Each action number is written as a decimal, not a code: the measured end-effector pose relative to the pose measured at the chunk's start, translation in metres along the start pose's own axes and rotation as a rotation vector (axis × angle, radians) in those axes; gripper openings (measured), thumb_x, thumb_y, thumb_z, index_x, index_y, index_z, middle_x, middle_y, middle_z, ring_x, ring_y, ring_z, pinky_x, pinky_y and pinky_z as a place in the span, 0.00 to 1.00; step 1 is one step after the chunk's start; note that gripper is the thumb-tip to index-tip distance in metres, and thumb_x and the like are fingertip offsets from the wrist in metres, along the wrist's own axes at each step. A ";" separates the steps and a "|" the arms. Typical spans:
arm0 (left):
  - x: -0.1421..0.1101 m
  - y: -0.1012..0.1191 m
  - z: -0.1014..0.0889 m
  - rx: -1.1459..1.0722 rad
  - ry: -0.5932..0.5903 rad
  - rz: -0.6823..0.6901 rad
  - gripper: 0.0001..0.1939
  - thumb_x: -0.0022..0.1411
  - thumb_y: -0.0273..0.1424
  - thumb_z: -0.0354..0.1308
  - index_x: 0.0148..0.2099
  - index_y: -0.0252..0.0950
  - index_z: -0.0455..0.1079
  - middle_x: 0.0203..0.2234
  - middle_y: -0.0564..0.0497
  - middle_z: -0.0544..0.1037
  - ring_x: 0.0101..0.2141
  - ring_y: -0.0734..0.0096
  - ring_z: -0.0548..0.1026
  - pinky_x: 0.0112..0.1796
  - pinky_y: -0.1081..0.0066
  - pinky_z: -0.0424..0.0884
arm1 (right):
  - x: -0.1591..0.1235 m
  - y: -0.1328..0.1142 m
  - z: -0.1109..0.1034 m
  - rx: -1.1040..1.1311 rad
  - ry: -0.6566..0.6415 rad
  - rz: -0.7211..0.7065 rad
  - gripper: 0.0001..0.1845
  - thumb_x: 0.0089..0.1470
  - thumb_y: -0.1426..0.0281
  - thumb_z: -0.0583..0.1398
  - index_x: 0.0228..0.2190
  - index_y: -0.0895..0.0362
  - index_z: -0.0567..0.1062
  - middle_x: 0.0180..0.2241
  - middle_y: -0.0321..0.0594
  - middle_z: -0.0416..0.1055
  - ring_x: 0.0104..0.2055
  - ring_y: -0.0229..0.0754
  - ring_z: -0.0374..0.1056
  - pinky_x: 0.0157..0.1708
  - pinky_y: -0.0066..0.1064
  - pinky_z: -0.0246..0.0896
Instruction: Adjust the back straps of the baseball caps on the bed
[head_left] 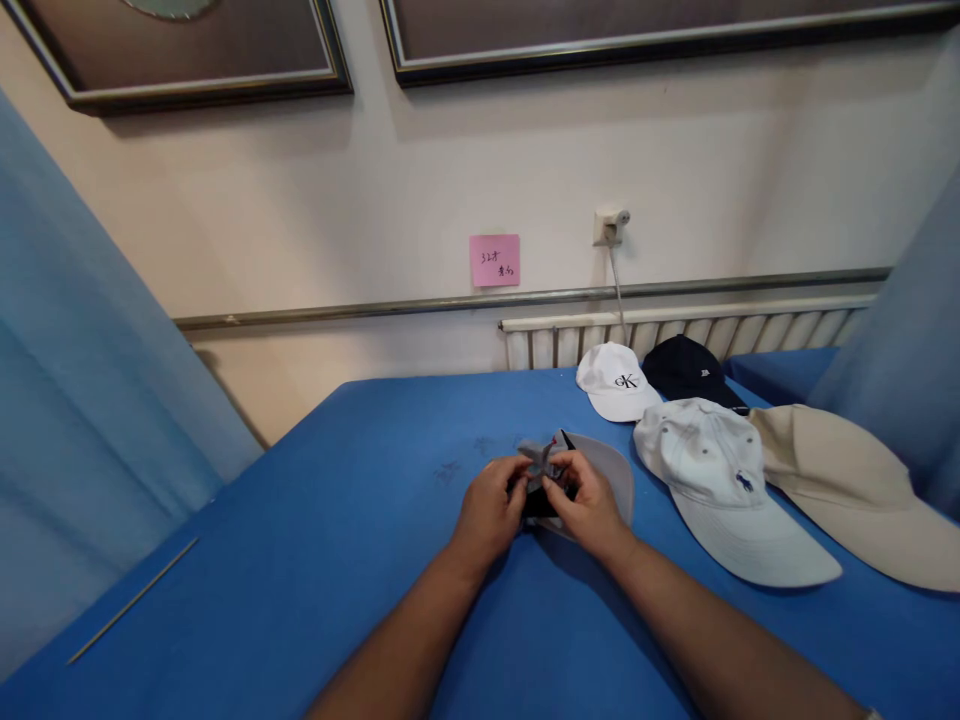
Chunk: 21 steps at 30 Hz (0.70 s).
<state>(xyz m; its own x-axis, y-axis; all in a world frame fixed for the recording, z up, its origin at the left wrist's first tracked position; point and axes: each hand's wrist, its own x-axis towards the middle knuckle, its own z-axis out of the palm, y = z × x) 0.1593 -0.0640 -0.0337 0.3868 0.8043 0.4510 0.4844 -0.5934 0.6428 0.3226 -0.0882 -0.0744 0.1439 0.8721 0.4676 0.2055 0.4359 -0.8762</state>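
A grey baseball cap (613, 478) lies in front of me on the blue table, its brim pointing right and its dark inside partly showing. My left hand (491, 502) is closed, pinching the grey fabric at the cap's left side. From the other side, my right hand (587, 500) pinches the same area between thumb and fingers, close to the left fingertips. The fingers hide the exact part of the cap being held. A small red mark shows near the cap's upper edge.
To the right sit a white cap (616, 380), a black cap (686, 368), a pale cap with a horse logo (709, 450) and a beige cap (840, 460). A thin stick (133, 600) lies on the blue tablecloth (315, 520) at left. Behind are a radiator (540, 345) and a pink note (494, 260).
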 end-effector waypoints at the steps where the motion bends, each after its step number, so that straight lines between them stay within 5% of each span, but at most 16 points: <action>1: 0.000 0.000 -0.001 -0.017 0.013 -0.015 0.12 0.62 0.28 0.53 0.47 0.39 0.72 0.40 0.47 0.79 0.41 0.64 0.77 0.45 0.60 0.72 | 0.000 0.002 -0.001 0.020 0.017 0.003 0.10 0.54 0.67 0.59 0.39 0.54 0.69 0.34 0.40 0.73 0.35 0.42 0.70 0.37 0.34 0.66; 6: 0.001 0.001 -0.002 -0.119 -0.004 -0.011 0.15 0.60 0.29 0.57 0.50 0.39 0.72 0.41 0.47 0.78 0.43 0.64 0.76 0.46 0.62 0.72 | 0.002 0.001 -0.004 0.106 -0.046 0.010 0.13 0.54 0.66 0.60 0.42 0.54 0.69 0.37 0.41 0.74 0.39 0.43 0.72 0.41 0.36 0.68; 11: 0.000 0.007 -0.004 0.011 0.005 0.024 0.12 0.58 0.26 0.56 0.45 0.39 0.73 0.34 0.51 0.77 0.38 0.66 0.75 0.42 0.64 0.71 | 0.004 -0.012 -0.008 -0.046 -0.124 -0.153 0.11 0.52 0.67 0.62 0.40 0.53 0.74 0.40 0.42 0.74 0.44 0.46 0.70 0.47 0.39 0.66; 14: 0.000 0.010 -0.008 0.068 0.022 0.048 0.12 0.58 0.25 0.55 0.45 0.38 0.71 0.34 0.50 0.77 0.38 0.65 0.74 0.41 0.64 0.71 | 0.003 -0.014 -0.009 -0.105 -0.077 -0.195 0.04 0.53 0.69 0.61 0.34 0.53 0.74 0.35 0.40 0.73 0.40 0.44 0.70 0.42 0.37 0.66; 21: 0.012 -0.006 -0.036 0.322 0.203 -0.064 0.12 0.54 0.21 0.52 0.40 0.34 0.72 0.32 0.44 0.77 0.37 0.53 0.72 0.40 0.54 0.68 | 0.002 -0.006 -0.013 -0.057 0.052 -0.095 0.07 0.55 0.69 0.59 0.38 0.53 0.71 0.34 0.40 0.71 0.35 0.43 0.68 0.37 0.35 0.64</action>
<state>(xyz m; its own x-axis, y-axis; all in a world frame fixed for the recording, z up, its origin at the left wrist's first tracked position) 0.1331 -0.0497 -0.0098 0.2003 0.8106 0.5503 0.7367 -0.4948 0.4609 0.3340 -0.0919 -0.0667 0.1709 0.8139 0.5554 0.2756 0.5017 -0.8200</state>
